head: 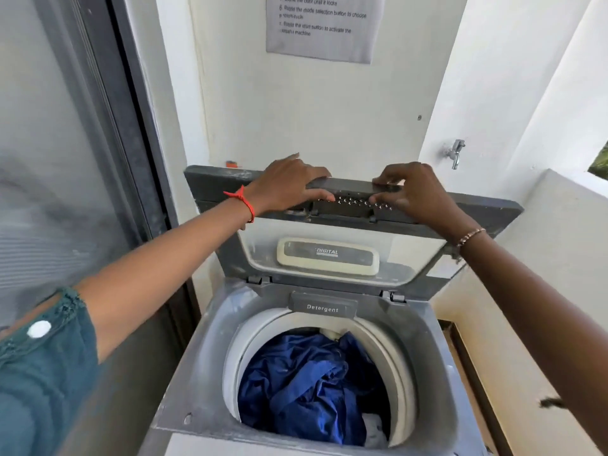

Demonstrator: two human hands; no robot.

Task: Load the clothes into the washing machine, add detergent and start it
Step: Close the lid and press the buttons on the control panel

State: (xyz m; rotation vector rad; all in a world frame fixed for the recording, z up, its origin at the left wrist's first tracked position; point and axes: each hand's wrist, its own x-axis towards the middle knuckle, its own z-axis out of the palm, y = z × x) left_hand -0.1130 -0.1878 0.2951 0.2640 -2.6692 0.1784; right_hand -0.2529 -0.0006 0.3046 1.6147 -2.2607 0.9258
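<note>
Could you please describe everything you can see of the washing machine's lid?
The lid stands raised behind the tub opening, joined by two grey hinges to the rear rim of the washing machine. Its dusty, dark grey, plastic-looking frame surrounds a translucent window bearing a cream-edged label reading DIGITAL. A dark strip with small shiny dots sits near its top edge, which the left hand and right hand both grip.

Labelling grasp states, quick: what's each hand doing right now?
Left hand: grips the top edge of the raised lid.
Right hand: grips the same lid edge.
</note>
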